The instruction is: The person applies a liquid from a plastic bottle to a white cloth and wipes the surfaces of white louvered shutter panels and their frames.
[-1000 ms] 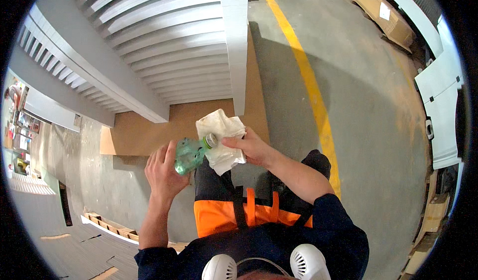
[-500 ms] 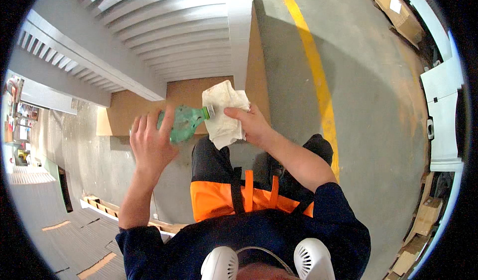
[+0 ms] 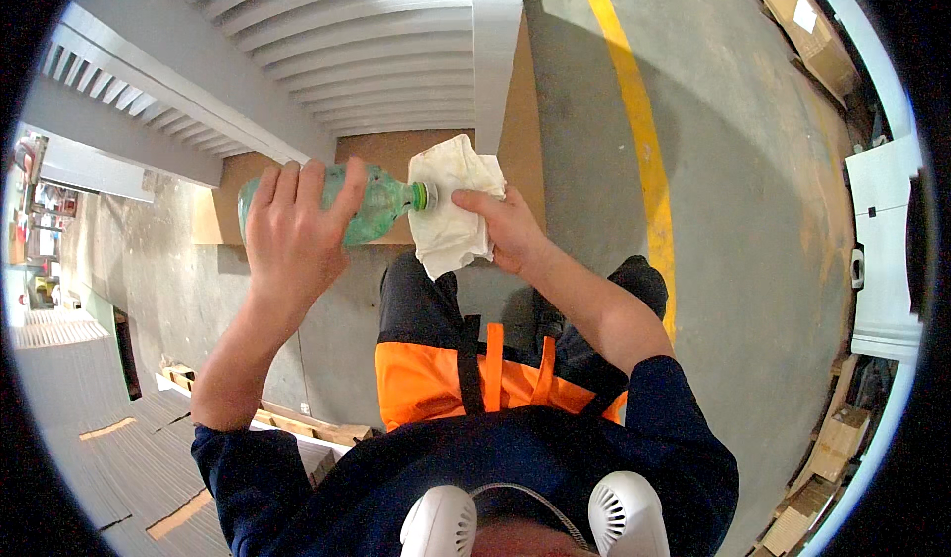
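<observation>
Left hand (image 3: pixel 297 225): fingers (image 3: pixel 286 186) curled over the bottle (image 3: pixel 381 205), clamped on its body; thumb hidden, can't tell where it sits. Right hand (image 3: pixel 510 228): thumb flat on top of the cloth (image 3: pixel 448 235), pinching it; other fingers mostly behind it, exact pose can't be told. Bottle is green, clear plastic, lying roughly sideways, a bit above and left of frame centre, base to the left, neck to the right. Green ring at the neck, whitish end past it. That end overlaps the cloth near its left edge; can't tell if they touch. Cloth is off-white, folded, creased, near frame centre, just right of the bottle. Below the hands in frame: black trousers (image 3: pixel 421 304) with an orange band (image 3: pixel 426 389), then dark navy shirt (image 3: pixel 475 458). White neck fan (image 3: pixel 629 517) at the bottom edge, both ends in view. Above and behind the bottle: brown cardboard (image 3: pixel 388 148) on the grey floor (image 3: pixel 743 280), pale slatted frame (image 3: pixel 495 52) over it, filling the upper left. Yellow line (image 3: pixel 644 131) curves down the floor right of centre. Carton (image 3: pixel 812 42) at upper right, pale cabinet (image 3: pixel 882 245) at right edge. Lower left: stacked grey sheets (image 3: pixel 119 468), wood strips (image 3: pixel 307 423) beside them.
</observation>
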`<state>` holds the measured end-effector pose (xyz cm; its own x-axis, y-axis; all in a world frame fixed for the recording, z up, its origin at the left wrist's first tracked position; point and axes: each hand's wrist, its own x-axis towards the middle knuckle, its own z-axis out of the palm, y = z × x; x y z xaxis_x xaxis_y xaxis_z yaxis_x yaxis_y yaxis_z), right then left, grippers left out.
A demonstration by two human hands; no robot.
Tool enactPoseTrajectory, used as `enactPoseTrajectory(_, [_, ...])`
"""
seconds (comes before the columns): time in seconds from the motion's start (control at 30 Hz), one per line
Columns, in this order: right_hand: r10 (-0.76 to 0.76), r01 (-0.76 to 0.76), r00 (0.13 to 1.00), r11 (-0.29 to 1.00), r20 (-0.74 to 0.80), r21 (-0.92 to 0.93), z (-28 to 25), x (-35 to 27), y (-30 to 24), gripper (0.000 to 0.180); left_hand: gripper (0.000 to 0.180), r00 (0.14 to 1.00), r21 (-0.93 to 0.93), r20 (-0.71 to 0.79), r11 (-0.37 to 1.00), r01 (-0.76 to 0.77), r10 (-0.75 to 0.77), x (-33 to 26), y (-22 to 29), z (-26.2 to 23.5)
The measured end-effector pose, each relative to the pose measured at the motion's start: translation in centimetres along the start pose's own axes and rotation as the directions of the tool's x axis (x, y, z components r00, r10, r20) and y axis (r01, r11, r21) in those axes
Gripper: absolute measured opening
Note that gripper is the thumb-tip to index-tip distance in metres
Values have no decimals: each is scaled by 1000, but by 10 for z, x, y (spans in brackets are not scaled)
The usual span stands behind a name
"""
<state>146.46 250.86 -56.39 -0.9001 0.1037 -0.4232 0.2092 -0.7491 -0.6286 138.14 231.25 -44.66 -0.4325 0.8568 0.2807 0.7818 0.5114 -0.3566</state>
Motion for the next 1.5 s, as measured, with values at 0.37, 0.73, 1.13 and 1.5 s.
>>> enactPoseTrajectory(0.37, [13, -16, 997, 999, 75, 40, -5, 2, 4, 39, 61, 1000, 20, -22, 1000, -6, 6, -1, -1, -1])
enactPoseTrajectory(0.73, [6, -30, 992, 983, 130, 183, -14, -10, -19, 45, 76, 910, -528, 181, 744, 411, -374, -22, 23, 57])
enactPoseTrajectory(1.13, [-829, 729, 486, 211, 276, -652, -3, -30, -102, 43, 85, 532, -947, 311, -208, 245, -788, -32, 110, 133])
enactPoseTrajectory(1.5, [-121, 290, 357, -928, 926, -233, -120, 107, -78, 46, 83, 473, -925, 346, -212, 315, -810, -28, 118, 120])
